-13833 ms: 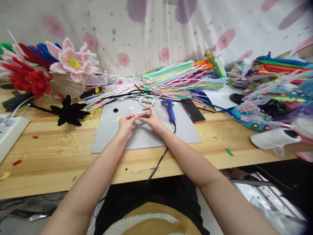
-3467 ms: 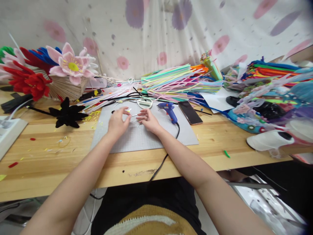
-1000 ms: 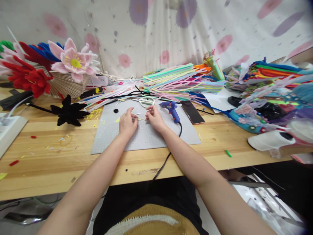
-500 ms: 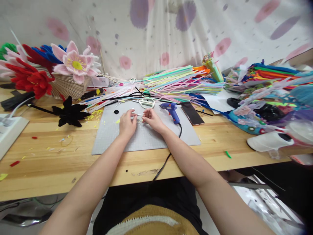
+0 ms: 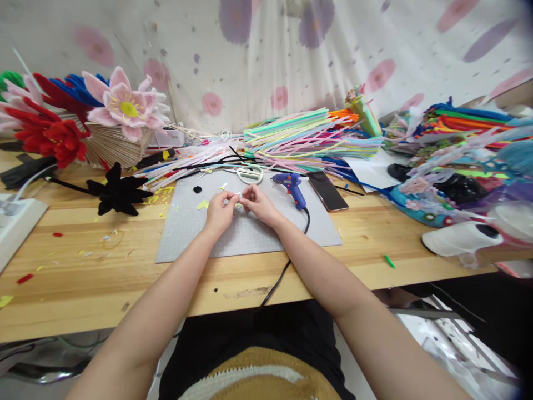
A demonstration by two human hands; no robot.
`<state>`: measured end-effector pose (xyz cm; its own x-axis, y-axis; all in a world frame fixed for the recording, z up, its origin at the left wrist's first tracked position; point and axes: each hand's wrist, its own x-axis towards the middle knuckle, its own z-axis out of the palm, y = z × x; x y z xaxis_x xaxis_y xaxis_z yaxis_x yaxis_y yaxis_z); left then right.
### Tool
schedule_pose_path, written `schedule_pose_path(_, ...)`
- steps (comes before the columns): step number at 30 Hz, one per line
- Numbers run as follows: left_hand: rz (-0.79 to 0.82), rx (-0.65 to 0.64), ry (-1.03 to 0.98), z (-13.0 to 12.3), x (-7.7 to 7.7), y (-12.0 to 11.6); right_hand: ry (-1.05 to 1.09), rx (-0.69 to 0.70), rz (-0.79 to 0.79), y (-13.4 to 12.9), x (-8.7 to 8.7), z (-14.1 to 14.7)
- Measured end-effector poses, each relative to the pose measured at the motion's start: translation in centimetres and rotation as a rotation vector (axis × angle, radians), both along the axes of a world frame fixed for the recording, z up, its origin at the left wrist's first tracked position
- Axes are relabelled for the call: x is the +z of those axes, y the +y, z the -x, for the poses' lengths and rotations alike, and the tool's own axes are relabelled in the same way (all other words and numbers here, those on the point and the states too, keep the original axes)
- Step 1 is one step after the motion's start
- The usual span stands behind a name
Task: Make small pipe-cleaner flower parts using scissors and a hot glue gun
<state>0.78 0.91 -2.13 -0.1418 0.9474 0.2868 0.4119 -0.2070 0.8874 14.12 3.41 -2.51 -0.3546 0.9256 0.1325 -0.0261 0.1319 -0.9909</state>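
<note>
Over the grey cutting mat (image 5: 250,236), my left hand (image 5: 221,210) and my right hand (image 5: 259,204) meet fingertip to fingertip. Both are closed in a pinch around a small whitish piece (image 5: 237,194), mostly covered by the fingers; its kind I cannot make out. Yellow scraps (image 5: 202,205) lie just left of my left hand. Beyond the hands rest scissors (image 5: 250,175) with pale handles. To the right of my right hand lies a blue glue gun (image 5: 293,188), its black cord running down past my forearm. A small black disc (image 5: 197,189) sits at the mat's upper left.
A phone (image 5: 327,191) lies on the mat's right edge. Bundles of coloured pipe cleaners (image 5: 308,133) fill the back. At left are a black fuzzy flower (image 5: 119,191), a pink flower (image 5: 127,105) and a white power strip (image 5: 19,225). A white bottle-like object (image 5: 460,239) lies at right.
My hands have come together, the fingertips now touching around the small piece. My left hand has shifted slightly right, showing more of the yellow scraps beside it.
</note>
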Motion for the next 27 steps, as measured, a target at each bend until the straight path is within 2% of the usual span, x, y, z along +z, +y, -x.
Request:
schedule_pose_path(3,0.039,0.076,-0.118,0.4,0.0,0.4,0.026,0.036,0.009,-0.3,0.4,0.1)
schedule_pose_path(6,0.018,0.168,-0.063,0.9,0.1,0.6,0.006,0.054,0.012,-0.4,0.6,0.1)
schedule_pose_path(8,0.026,0.162,-0.018,1.0,0.1,0.6,-0.048,0.046,0.0,-0.4,0.6,0.0)
schedule_pose_path(12,0.038,0.095,-0.076,0.7,-0.3,0.7,-0.245,-0.126,-0.101,-0.3,0.2,0.0)
schedule_pose_path(15,0.044,0.097,-0.205,0.5,-0.5,0.8,-0.338,-0.228,-0.191,-0.4,0.1,0.3)
schedule_pose_path(19,0.059,0.092,-0.457,0.2,0.0,0.8,-0.384,-0.201,-0.241,-1.2,0.8,0.8)
schedule_pose_path(22,0.112,0.066,-0.72,0.2,0.8,0.6,-0.435,-0.246,-0.22,-1.6,1.4,1.2)
schedule_pose_path(25,0.168,0.006,-0.932,0.4,1.4,0.4,-0.322,-0.273,-0.203,-1.5,1.2,1.6)
schedule_pose_path(27,0.175,-0.032,-0.972,0.5,1.6,0.3,-0.19,-0.261,-0.177,-1.2,0.7,2.1)
